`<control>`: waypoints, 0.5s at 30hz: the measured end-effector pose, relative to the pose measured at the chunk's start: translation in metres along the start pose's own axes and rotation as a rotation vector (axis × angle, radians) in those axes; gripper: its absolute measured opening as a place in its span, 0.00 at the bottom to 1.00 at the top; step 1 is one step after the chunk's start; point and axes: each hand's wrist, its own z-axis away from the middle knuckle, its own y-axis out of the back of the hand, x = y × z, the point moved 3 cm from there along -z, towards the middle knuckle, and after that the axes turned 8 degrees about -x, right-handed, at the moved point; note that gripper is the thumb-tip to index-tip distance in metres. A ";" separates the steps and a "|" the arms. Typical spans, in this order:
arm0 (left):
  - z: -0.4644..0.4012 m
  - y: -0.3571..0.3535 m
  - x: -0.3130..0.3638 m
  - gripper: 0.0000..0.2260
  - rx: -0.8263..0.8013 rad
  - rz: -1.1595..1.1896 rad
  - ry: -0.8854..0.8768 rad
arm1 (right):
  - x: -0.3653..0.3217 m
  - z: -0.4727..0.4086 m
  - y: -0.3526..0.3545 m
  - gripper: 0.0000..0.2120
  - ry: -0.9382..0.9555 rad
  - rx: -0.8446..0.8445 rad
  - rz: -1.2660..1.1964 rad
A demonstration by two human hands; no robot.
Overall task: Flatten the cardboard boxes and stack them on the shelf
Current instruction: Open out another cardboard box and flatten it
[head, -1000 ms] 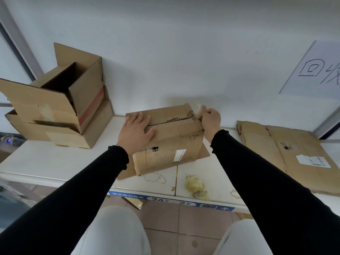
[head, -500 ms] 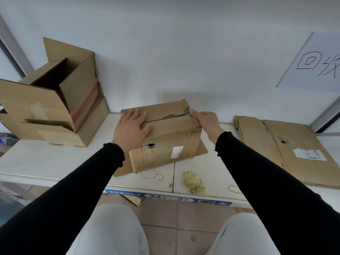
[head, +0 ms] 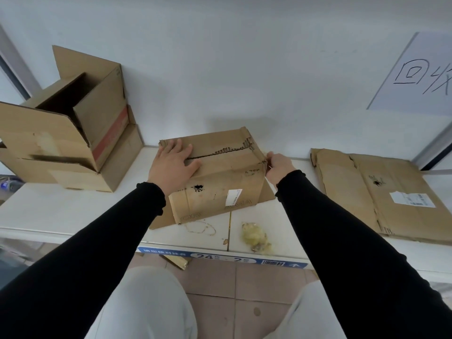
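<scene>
Cardboard box sits mid-shelf, still upright. Left hand presses flat on its top; right hand pinches the right corner. Flattening is underway; next, collapse the sides, then stack it on the flattened box at right.

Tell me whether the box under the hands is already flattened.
No. The middle box stands with sides up, left hand flat on top.

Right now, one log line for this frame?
left hand: flat on middle box top | right hand: pinching its right top corner | box: unflattened | flattened cardboard: on shelf, right
</scene>
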 end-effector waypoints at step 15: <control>-0.004 -0.003 -0.002 0.28 0.005 -0.043 0.022 | -0.014 0.010 -0.008 0.22 0.069 -0.104 -0.260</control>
